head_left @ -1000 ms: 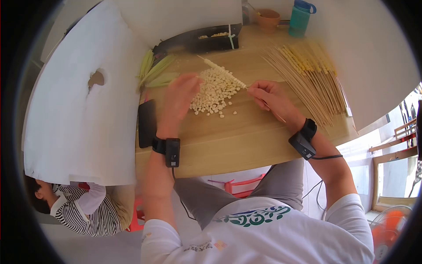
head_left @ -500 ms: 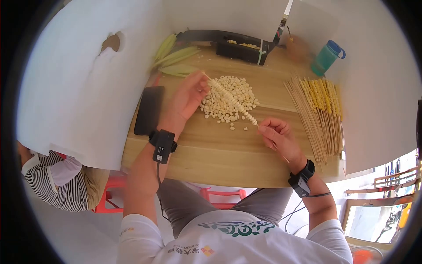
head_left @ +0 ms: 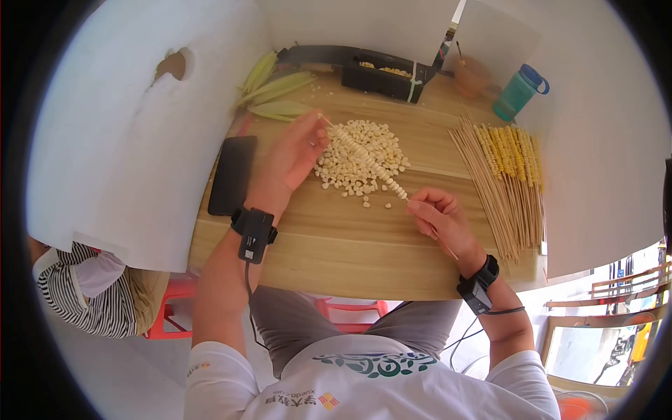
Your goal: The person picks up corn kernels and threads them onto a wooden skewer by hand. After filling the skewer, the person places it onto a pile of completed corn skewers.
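Note:
A thin wooden skewer threaded with pale kernels point(head_left: 367, 160) slants over a heap of loose kernels point(head_left: 383, 143) on the wooden table point(head_left: 315, 255). My left hand point(head_left: 297, 150) pinches its upper end, fingers closed near the tip. Its bare lower part is held by my right hand point(head_left: 441, 217), thumb and fingers closed round it, with the stick's end poking out below. Several bare skewers point(head_left: 490, 203) and skewers covered in yellow kernels point(head_left: 514, 150) lie to the right of my right hand.
A dark phone-like slab point(head_left: 232, 175) lies at the left, below green husks point(head_left: 280, 91). At the back stand a black holder point(head_left: 381, 78), a brownish bowl point(head_left: 472, 77) and a teal bottle point(head_left: 516, 96). Another person in stripes point(head_left: 91, 297) is at the lower left.
The whole view has shifted slightly, so the table and its items appear a little further left. Both hands keep hold of the skewer, with almost no movement relative to it.

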### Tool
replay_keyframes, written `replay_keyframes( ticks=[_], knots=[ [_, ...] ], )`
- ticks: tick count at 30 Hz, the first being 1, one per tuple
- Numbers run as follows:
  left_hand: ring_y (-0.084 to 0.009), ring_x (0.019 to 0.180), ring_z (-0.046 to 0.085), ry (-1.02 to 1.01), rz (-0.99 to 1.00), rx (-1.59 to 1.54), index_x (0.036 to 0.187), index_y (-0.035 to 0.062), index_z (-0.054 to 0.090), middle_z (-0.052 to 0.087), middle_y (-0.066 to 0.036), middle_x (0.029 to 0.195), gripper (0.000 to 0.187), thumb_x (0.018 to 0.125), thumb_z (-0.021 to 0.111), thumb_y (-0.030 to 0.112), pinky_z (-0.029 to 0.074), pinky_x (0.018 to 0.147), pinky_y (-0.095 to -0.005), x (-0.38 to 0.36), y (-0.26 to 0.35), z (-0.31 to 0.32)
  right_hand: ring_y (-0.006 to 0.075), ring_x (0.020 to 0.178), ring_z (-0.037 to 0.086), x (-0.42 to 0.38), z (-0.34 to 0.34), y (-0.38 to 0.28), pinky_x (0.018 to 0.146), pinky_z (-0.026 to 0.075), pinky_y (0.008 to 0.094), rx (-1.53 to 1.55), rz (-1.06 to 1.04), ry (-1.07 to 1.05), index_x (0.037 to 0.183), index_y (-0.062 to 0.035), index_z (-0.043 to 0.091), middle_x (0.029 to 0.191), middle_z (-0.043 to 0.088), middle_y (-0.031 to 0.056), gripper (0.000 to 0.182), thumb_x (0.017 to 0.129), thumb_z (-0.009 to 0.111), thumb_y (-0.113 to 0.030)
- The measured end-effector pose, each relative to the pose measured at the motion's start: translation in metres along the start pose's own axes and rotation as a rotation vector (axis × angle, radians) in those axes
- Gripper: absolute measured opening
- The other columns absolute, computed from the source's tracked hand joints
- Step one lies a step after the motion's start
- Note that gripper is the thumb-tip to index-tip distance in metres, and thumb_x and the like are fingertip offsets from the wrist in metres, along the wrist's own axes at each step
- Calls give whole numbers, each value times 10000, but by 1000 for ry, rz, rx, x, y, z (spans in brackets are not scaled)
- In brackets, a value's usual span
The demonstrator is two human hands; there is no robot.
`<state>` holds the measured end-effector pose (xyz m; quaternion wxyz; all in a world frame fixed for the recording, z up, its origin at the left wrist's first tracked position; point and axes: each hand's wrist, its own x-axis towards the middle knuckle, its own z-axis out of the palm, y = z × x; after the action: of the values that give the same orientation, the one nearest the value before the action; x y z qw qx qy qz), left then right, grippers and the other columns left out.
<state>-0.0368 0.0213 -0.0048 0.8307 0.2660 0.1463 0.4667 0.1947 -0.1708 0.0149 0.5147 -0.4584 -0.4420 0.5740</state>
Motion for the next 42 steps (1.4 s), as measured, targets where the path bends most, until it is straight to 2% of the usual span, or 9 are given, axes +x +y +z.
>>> replay_keyframes(
  ticks=[22, 29, 42],
  knots=[
    [-117, 762, 516, -20, 25, 115, 1091, -9, 607, 611, -53, 941, 179, 937, 573, 78, 455, 703, -252, -1, 1, 3, 6, 467, 380, 0, -2, -1, 400, 245, 178, 17, 69, 20, 865, -20, 641, 600, 492, -52, 131, 926, 606, -130],
    [-123, 782, 546, -19, 62, 156, 1123, -33, 608, 623, -84, 967, 219, 924, 583, 57, 469, 718, -257, -1, 3, 2, 6, 469, 376, 0, 0, -3, 404, 244, 178, 18, 75, 31, 870, -17, 641, 598, 488, -53, 128, 928, 600, -124],
    [-121, 831, 585, 31, 99, 107, 1121, -28, 612, 632, -89, 989, 211, 932, 575, 59, 504, 759, -262, -2, -5, 2, -17, 516, 379, -3, 8, 4, 450, 280, 168, -228, -23, 65, 871, -30, 612, 607, 475, -83, 105, 933, 603, -115]
  ],
)
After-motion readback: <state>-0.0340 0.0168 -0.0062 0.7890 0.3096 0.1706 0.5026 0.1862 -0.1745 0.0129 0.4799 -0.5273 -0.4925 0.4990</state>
